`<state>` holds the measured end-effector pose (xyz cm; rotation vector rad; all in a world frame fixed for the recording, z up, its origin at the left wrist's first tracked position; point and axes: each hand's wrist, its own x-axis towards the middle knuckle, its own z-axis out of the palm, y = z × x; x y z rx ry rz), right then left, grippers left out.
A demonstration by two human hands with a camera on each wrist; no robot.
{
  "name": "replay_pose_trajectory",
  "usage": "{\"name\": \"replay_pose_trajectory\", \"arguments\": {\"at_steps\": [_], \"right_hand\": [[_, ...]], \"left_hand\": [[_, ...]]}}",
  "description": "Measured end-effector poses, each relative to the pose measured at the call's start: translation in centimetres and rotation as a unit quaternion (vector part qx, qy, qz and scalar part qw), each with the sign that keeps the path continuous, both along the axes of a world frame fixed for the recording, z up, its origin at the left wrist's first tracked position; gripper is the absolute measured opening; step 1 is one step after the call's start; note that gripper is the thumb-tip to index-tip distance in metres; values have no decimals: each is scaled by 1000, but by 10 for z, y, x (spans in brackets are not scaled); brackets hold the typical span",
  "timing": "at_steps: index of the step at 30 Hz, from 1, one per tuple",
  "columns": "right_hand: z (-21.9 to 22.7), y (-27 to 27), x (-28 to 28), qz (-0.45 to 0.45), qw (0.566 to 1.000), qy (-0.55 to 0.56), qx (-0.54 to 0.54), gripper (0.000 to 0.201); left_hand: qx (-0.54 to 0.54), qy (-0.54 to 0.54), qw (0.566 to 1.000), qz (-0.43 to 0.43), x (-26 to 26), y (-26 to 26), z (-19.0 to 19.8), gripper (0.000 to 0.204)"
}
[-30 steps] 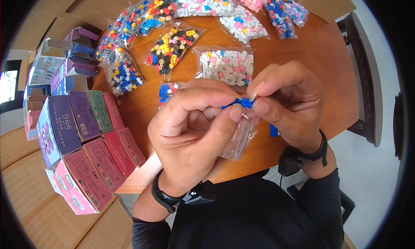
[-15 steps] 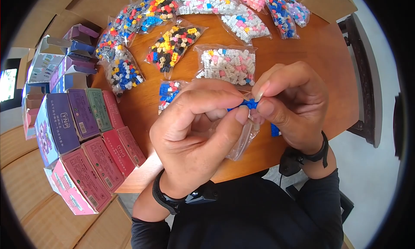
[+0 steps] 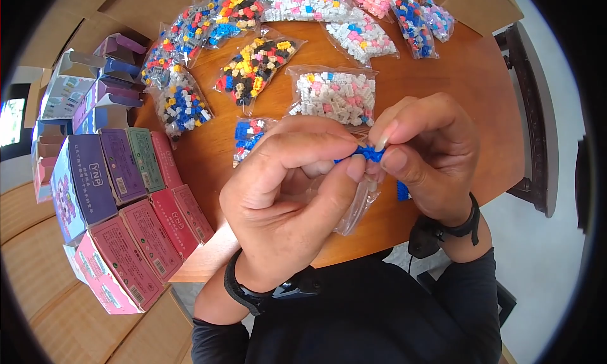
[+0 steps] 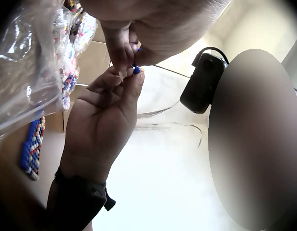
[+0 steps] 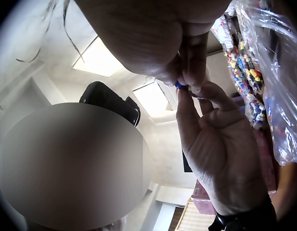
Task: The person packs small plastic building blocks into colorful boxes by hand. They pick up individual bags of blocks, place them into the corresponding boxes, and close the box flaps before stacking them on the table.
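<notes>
Small blue toy building bricks (image 3: 370, 153) are held up in front of the chest, between the fingertips of both hands. My left hand (image 3: 278, 187) pinches their left end between thumb and forefinger. The right hand (image 3: 436, 158) pinches the right end the same way, thumb below and forefinger above. Fingertips hide much of the bricks; a bit of blue shows in the left wrist view (image 4: 137, 70) and right wrist view (image 5: 178, 84). A clear plastic bag (image 3: 359, 215) lies just below the hands. More blue bricks (image 3: 403, 191) show beside the right hand.
A bag of white and pink bricks (image 3: 335, 98) lies beyond the hands, with a yellow-and-black one (image 3: 256, 70) to its left. Several more brick bags line the table's far side. Pink boxes (image 3: 136, 256) and a purple box (image 3: 95, 174) stand at the left edge.
Both hands have shifted slightly to the right with the blue bricks between them. A little more of the blue shows between the fingertips. Both pinches stay the same.
</notes>
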<state>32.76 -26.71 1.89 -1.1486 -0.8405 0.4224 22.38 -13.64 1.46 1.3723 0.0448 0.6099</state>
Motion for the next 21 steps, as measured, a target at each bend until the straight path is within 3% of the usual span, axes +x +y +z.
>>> {"name": "replay_pose_trajectory", "arguments": {"at_steps": [21], "right_hand": [[0, -1, -1, -5, 1000, -26, -11, 19]], "left_hand": [[46, -5, 999, 6, -2, 2, 1, 18]]}}
